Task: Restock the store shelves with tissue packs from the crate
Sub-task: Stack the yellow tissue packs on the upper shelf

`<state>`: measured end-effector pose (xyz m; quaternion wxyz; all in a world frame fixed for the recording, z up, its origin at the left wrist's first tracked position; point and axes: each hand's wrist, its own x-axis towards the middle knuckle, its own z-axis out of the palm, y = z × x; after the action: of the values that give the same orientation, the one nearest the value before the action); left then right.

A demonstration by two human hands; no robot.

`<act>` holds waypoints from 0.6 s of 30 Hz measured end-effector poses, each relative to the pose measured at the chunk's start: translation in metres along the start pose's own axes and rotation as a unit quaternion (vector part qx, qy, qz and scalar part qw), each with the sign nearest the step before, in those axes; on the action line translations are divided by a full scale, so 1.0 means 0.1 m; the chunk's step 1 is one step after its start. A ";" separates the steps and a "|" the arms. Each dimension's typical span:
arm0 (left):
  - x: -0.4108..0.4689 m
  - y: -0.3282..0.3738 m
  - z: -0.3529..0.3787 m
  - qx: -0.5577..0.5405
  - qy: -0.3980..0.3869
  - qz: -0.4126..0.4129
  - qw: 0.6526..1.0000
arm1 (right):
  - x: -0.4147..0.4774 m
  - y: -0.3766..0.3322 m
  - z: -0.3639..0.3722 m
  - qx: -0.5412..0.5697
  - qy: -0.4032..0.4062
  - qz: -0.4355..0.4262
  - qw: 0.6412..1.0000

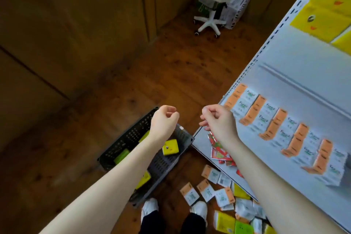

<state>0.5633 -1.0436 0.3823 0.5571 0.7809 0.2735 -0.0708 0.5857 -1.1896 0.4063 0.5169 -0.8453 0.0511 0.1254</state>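
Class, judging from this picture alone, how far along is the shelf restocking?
Done: a row of orange-and-white packs stands on the shelf. In hand: nothing; the left hand and right hand are empty. Left: yellow packs in the crate and loose packs on the floor.

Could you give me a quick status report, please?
Left hand and right hand empty, fingers curled. Crate holds yellow packs. Loose packs litter the floor.
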 end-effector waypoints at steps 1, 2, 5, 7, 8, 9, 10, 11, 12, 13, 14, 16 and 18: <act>0.02 -0.19 -0.13 0.011 -0.006 -0.019 1.000 | -0.01 0.09 0.20 -0.003 -0.008 0.015 1.000; 0.03 -0.36 -0.25 0.021 -0.008 -0.035 0.999 | -0.02 0.18 0.39 -0.006 -0.016 0.030 0.999; 0.09 -0.84 -0.52 0.038 -0.008 -0.071 0.997 | -0.03 0.43 0.90 -0.014 -0.041 0.054 0.998; 0.15 -1.11 -0.60 0.035 -0.010 -0.095 0.995 | -0.03 0.62 1.19 -0.022 -0.059 0.074 0.995; 0.18 -1.25 -0.60 0.037 -0.012 -0.106 0.994 | -0.02 0.74 1.31 -0.026 -0.070 0.088 0.993; 0.21 -1.39 -0.59 0.040 -0.015 -0.114 0.993 | 0.00 0.87 1.42 -0.028 -0.079 0.103 0.991; 0.26 -1.52 -0.56 0.042 -0.018 -0.120 0.992 | 0.04 1.00 1.52 -0.035 -0.086 0.117 0.989; 0.33 -1.66 -0.51 0.044 -0.021 -0.126 0.991 | 0.10 1.15 1.61 -0.049 -0.093 0.129 0.986; 0.40 -1.80 -0.45 0.045 -0.025 -0.133 0.990 | 0.17 1.32 1.70 -0.064 -0.097 0.141 0.983; 0.48 -1.95 -0.38 0.046 -0.030 -0.143 0.988 | 0.26 1.49 1.78 -0.080 -0.099 0.154 0.980; 0.58 -2.11 -0.29 0.047 -0.035 -0.152 0.987 | 0.36 1.69 1.86 -0.098 -0.102 0.164 0.976; 0.80 -2.46 -0.08 0.056 -0.051 -0.170 0.983 | 0.59 2.10 2.04 -0.137 -0.116 0.181 0.967; 1.08 -2.83 0.16 0.081 -0.066 -0.184 0.977 | 0.87 2.53 2.25 -0.181 -0.139 0.185 0.956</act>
<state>0.5146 -0.9558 0.0963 0.4865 0.7534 0.3684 -0.2448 0.5788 -1.1030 0.0675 0.3252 -0.8747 0.1102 0.3421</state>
